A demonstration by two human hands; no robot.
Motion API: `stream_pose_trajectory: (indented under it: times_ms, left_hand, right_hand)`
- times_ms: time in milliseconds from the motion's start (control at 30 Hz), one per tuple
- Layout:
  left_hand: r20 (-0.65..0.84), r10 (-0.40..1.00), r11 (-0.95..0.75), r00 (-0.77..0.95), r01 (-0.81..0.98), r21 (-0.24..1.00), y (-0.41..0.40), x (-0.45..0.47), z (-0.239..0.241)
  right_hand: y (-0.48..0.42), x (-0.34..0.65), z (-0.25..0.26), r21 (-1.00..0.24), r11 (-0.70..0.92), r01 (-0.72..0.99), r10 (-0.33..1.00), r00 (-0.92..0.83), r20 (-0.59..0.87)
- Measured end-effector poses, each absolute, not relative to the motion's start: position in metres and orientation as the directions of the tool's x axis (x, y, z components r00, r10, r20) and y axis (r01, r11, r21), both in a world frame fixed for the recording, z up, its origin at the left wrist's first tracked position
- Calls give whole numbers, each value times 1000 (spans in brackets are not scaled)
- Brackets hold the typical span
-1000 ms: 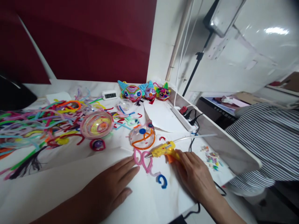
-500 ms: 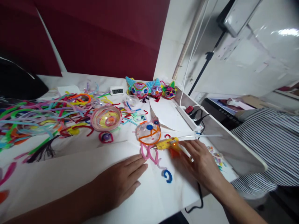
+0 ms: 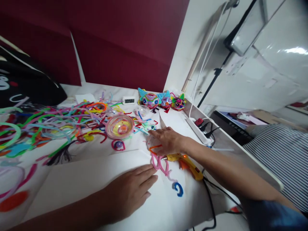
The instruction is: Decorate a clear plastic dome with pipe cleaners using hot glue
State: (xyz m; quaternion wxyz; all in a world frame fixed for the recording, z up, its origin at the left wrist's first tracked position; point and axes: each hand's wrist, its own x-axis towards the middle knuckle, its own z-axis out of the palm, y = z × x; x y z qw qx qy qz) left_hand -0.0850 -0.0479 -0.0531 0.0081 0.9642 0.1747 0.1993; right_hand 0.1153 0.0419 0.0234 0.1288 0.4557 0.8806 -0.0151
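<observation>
My left hand (image 3: pixel 131 192) lies flat on the white paper (image 3: pixel 79 179), fingers stretched out. Its fingertips reach the edge of the pink pipe-cleaner loops (image 3: pixel 163 165). My right hand (image 3: pixel 168 141) is spread over a clear plastic ball (image 3: pixel 151 141) with orange pipe cleaner on it, hiding most of it; whether the fingers grip it is unclear. Under my right forearm a yellow glue gun (image 3: pixel 192 165) rests on the table, its orange light on and its nozzle close to the pink loops. A curled blue pipe cleaner (image 3: pixel 178 189) lies nearer to me.
Loose pipe cleaners (image 3: pixel 57 118) are heaped at left, beside a clear bowl (image 3: pixel 120 126) and a purple eye piece (image 3: pixel 118 145). Decorated animal heads (image 3: pixel 150 100) and a small digital clock (image 3: pixel 129 100) stand at the back. A power strip (image 3: pixel 198 130) lies along the right edge.
My right hand has left the glue gun and moved up and left onto the plastic ball. The glue gun stays on the table. My left hand keeps its place by the pink loops.
</observation>
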Motion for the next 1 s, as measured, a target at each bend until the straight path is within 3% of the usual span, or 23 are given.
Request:
stream_pose_trajectory:
  times_ms: [267,500,600,800,933,1000]
  left_hand:
    - [348,352,-934,869,352,67,-48,-85,-51]
    - [321,358,-933,877,350,82,-48,-85,-50]
    - [321,355,-934,878,348,80,-48,-85,-53]
    - [412,342,-940,845,317,129,-50,-84,-62]
    - [461,270,-963,845,252,102,-50,-85,-61]
    - [468,225,-973,855,217,71,-50,-86,-60]
  right_hand:
    - [49,108,38,101,584,806,805,-557,-204]
    - [67,99,62,-76,558,827,821,-563,-95]
    - [80,90,61,-40,526,849,840,-527,-128]
    - [100,76,30,145,519,842,853,-501,-144]
    - [98,78,23,140,515,845,855,-495,-155]
    - [88,85,26,122,529,840,848,-524,-77]
